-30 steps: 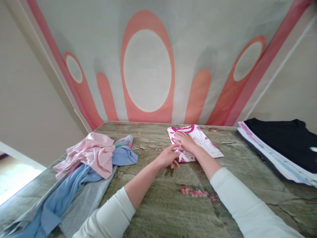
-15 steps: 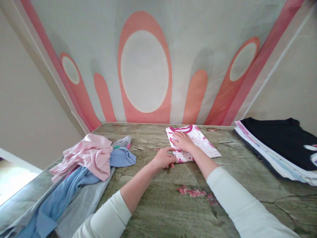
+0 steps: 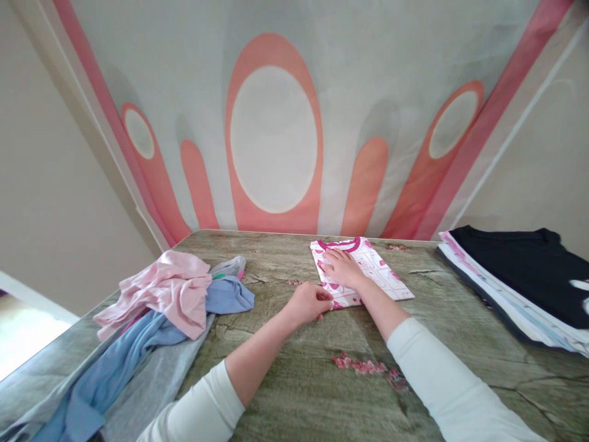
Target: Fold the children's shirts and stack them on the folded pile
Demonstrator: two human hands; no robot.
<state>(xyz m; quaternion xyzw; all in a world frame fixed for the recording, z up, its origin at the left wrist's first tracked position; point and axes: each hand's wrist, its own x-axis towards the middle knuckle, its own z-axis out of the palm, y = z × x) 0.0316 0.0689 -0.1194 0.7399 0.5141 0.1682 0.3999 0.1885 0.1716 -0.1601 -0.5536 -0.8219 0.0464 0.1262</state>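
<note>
A folded white shirt with pink print and a magenta collar [image 3: 381, 276] lies on the far middle of the table [image 3: 322, 380]. My right hand [image 3: 343, 268] rests flat on top of it, fingers stretched out toward the collar. My left hand [image 3: 309, 302] is curled at the shirt's near left corner, fingers pinched on the fabric edge. Both arms wear white sleeves pushed up the forearm.
A loose heap of clothes lies at the left: a pink garment [image 3: 170, 288], a blue one [image 3: 138, 350] and a grey one [image 3: 151, 387]. A stack of folded clothes topped by a black shirt [image 3: 524, 270] sits at the right. A patterned cloth hangs behind.
My left hand has closed from loosely open to a pinch on the shirt's near left corner. My right hand stays flat on the shirt.
</note>
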